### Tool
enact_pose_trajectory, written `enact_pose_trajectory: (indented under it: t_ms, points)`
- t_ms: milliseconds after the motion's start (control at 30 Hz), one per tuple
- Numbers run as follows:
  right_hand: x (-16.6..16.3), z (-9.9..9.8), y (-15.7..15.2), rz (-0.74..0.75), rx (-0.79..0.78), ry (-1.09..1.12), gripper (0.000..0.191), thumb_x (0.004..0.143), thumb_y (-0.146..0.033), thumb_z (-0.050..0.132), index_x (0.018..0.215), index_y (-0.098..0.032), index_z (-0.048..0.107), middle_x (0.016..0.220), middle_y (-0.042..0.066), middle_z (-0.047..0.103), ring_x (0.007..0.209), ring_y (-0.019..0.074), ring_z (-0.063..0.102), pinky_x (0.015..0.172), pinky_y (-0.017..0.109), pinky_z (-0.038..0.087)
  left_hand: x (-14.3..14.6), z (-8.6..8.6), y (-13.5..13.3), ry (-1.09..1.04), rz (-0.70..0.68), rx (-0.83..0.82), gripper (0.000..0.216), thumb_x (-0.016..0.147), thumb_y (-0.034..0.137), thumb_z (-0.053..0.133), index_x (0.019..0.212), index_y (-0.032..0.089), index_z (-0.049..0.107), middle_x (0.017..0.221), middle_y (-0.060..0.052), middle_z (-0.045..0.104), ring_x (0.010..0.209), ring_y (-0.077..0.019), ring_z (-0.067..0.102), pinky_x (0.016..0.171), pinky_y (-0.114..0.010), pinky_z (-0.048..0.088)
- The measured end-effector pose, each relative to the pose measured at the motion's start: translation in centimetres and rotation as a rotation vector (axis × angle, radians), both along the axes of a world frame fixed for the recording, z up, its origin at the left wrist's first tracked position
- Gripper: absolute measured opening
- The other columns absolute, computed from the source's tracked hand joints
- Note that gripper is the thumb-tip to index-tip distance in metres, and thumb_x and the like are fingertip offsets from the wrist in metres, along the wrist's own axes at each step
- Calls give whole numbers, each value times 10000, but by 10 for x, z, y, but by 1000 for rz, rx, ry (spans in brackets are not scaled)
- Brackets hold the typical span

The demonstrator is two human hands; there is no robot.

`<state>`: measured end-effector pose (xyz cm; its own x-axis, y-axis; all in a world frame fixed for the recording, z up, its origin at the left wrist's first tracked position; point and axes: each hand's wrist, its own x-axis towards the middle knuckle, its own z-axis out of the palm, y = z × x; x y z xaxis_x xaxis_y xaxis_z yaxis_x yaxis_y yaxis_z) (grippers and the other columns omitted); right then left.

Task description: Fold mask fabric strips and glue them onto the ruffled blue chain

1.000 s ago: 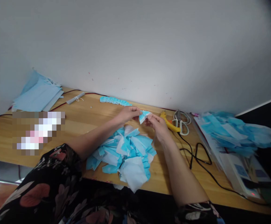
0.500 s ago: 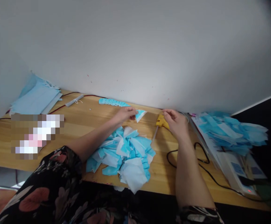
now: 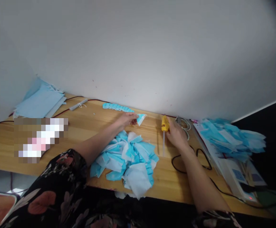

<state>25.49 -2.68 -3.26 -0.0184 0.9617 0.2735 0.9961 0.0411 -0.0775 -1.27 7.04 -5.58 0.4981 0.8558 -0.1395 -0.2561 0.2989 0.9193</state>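
My left hand (image 3: 126,120) is closed at the far side of the table. It pinches a small blue-and-white piece of cloth (image 3: 141,119), which sticks out beyond the fingertips. Just behind that hand lies a pleated blue strip (image 3: 115,107); whether it joins the pinched piece is hidden. My right hand (image 3: 176,133) is wrapped round a yellow glue gun (image 3: 164,123), with a pale glue stick (image 3: 163,144) coming out of its back end towards me. A loose heap of blue and white cloth pieces (image 3: 125,156) lies on the near side, between my forearms.
Flat blue sheets (image 3: 41,101) are stacked at the back left, near a grey rod (image 3: 78,104). Another blue heap (image 3: 233,134) rests at the right, above a white power strip (image 3: 240,183) with a red light. Cables (image 3: 176,161) cross the table (image 3: 80,126); a wall closes the back.
My right hand has taken hold of the glue gun, which has turned more upright in view. My left hand still pinches the cloth piece, almost in place. The view has shifted slightly.
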Motion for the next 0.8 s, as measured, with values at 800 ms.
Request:
enact_pose_trajectory:
  t_ms: [800]
  points:
    - [-64, 10, -20, 83, -96, 1389, 368, 839, -551, 583, 884, -188, 623, 750, 23, 677, 503, 93, 519, 393, 201, 412, -10, 7, 1, -126, -101, -108, 258, 663, 273, 818, 693, 96, 632, 618, -16, 633, 611, -110, 594, 710, -280, 448]
